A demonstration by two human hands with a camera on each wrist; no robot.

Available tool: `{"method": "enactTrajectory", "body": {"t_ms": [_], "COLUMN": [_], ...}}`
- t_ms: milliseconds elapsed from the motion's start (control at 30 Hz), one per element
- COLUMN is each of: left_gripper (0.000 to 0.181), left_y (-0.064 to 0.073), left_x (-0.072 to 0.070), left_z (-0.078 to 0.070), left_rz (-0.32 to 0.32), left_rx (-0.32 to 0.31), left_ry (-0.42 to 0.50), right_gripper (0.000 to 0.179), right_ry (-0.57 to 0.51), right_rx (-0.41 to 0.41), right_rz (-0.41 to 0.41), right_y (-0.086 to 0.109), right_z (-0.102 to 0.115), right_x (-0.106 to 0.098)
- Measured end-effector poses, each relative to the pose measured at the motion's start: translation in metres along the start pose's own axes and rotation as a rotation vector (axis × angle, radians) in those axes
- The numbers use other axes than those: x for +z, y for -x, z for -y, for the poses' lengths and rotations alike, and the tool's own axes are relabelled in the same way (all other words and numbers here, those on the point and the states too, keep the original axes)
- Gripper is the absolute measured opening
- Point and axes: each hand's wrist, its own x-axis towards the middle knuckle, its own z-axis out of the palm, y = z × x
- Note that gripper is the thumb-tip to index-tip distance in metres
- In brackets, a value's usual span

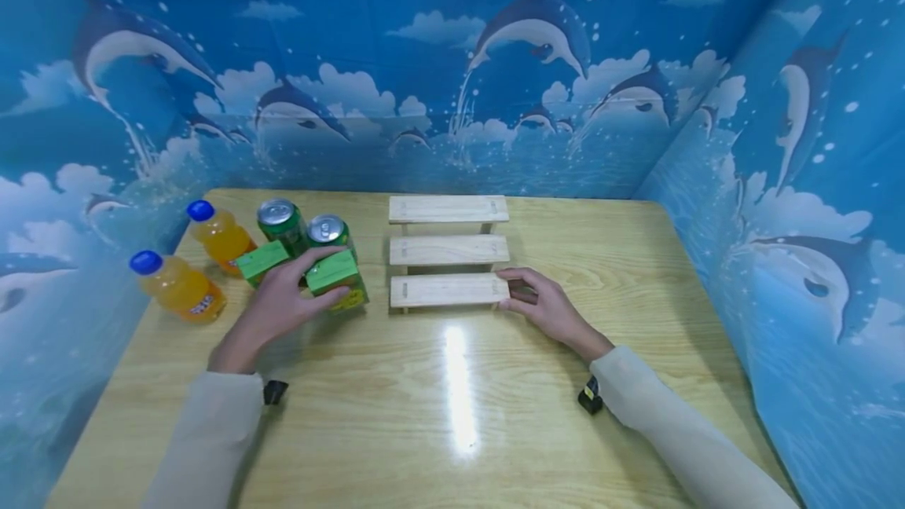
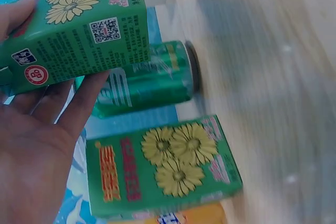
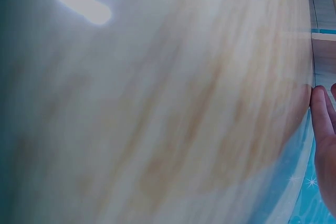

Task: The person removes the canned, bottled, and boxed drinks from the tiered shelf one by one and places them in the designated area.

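Note:
My left hand (image 1: 283, 301) grips a green drink carton (image 1: 334, 272) between thumb and fingers. Yellow flowers and a printed code show on that carton in the left wrist view, where it is tilted above the table. Beside it stands a second green carton (image 2: 165, 166) with the same flowers, partly behind my hand in the head view. My right hand (image 1: 555, 309) holds the right end of the lowest plank of a three-step wooden rack (image 1: 448, 289), with fingers at the upper corner and thumb at the lower one. Only part of this hand shows in the right wrist view.
Two green cans (image 1: 278, 213) stand just behind the cartons. At the table's left edge are two orange drink bottles (image 1: 180, 289) with blue caps. A dolphin-print curtain (image 1: 452, 155) encloses the back and sides of the wooden table (image 1: 396, 415).

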Motion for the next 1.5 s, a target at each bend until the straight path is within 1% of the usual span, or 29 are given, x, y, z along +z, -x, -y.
{"method": "enactTrajectory", "body": {"t_ms": [100,167,333,533,700,800,1000,1133,1300,1500], "left_gripper": [0.067,0.067,0.070,0.072,0.075,0.075,0.077,0.076,0.075,0.073], "left_y": [0.007,0.012,0.021,0.031,0.039,0.044,0.054,0.058,0.062,0.068], "left_x": [-0.004,-0.007,-0.014,-0.019,-0.022,-0.025,-0.033,-0.038,-0.043,-0.049], "left_z": [0.004,0.007,0.015,0.025,0.035,0.041,0.051,0.056,0.062,0.068], "left_rz": [0.005,0.006,0.010,0.022,0.042,0.040,0.055,0.042,0.033,0.009], "left_rx": [-0.026,-0.056,-0.127,-0.149,-0.191,-0.199,-0.248,-0.246,-0.257,-0.239], "left_ry": [0.006,0.012,-0.007,-0.027,-0.026,-0.043,-0.063,-0.092,-0.107,-0.134], "right_gripper": [0.056,0.056,0.056,0.055,0.056,0.056,0.056,0.056,0.056,0.056], "right_ry": [0.002,0.005,0.011,0.006,-0.002,-0.002,-0.003,-0.003,-0.003,-0.001], "right_rx": [0.001,-0.002,-0.001,0.005,0.008,0.005,0.001,0.004,0.006,0.005], "right_rz": [-0.001,0.000,0.001,0.000,0.003,0.002,0.001,0.001,0.001,0.001], "right_y": [0.000,0.000,0.000,0.001,0.000,0.000,0.000,0.000,0.000,0.000], "right_z": [0.001,0.001,0.001,0.000,0.000,0.000,-0.001,-0.001,0.000,0.001], "right_x": [0.000,0.000,0.000,0.000,0.000,0.000,0.000,0.000,0.000,0.000]}}
